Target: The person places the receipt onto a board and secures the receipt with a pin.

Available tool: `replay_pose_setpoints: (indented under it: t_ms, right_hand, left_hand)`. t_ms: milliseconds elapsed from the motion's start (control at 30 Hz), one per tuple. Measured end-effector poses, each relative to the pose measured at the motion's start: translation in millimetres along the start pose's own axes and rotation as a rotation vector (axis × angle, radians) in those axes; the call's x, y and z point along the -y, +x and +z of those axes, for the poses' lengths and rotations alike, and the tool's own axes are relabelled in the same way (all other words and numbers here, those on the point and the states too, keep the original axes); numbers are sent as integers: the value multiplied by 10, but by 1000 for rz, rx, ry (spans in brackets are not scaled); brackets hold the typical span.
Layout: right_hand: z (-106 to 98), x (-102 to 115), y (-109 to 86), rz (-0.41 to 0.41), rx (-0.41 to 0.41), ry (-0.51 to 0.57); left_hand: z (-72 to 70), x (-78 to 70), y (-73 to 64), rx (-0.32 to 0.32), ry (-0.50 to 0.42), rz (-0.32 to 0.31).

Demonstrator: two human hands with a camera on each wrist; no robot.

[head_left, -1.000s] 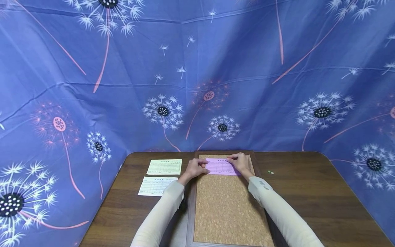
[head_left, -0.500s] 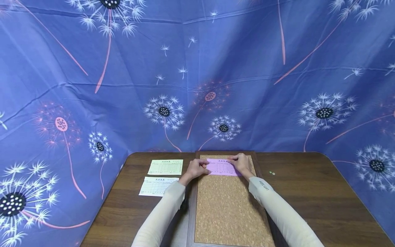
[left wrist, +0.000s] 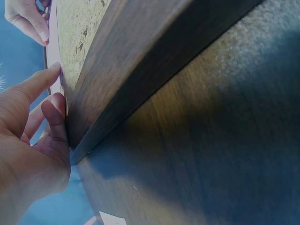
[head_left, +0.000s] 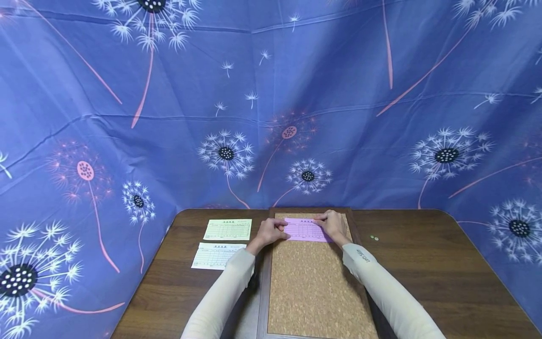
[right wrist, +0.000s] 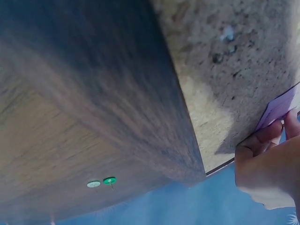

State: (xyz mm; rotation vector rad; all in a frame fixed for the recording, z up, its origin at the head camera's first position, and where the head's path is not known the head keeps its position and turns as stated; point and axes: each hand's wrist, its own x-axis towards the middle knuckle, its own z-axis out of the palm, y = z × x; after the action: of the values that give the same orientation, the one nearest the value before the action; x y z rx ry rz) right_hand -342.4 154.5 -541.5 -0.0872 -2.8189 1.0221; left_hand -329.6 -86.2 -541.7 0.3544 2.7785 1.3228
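Observation:
A pink printed slip lies across the top of a framed corkboard. At the slip's left edge my left hand holds it between thumb and fingers. My right hand has thumb and fingers together at the upper right part of the slip. In the left wrist view a tiny red spot shows by the right hand's fingertip; its kind is too small to tell. The right wrist view shows the slip's corner beside the curled fingers of that hand, which partly hide it.
To the left on the wooden table lie a pale green slip and a white slip, partly behind the left sleeve. Two thumbtacks, one green and one pale, rest right of the board. A blue patterned cloth hangs behind.
Both hands stay at the pink slip with hardly any motion. The whole head view has shifted slightly.

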Motion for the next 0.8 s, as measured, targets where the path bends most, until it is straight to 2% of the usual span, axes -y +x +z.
replay_pose_setpoints:
  t_ms: [200, 500, 633, 800]
  right_hand:
    - [-5, -32, 20, -33, 17, -8]
    - [-7, -81, 24, -107, 49, 35]
    - [-10, -76, 17, -123, 32, 67]
    - [-11, -69, 4, -106, 2, 80]
  left_hand:
    - [2, -11, -10, 0, -7, -15]
    - [-13, -28, -29, -4, -2, 1]
    - [-4, -19, -18, -16, 13, 8]
    - [-1, -23, -13, -11, 15, 4]
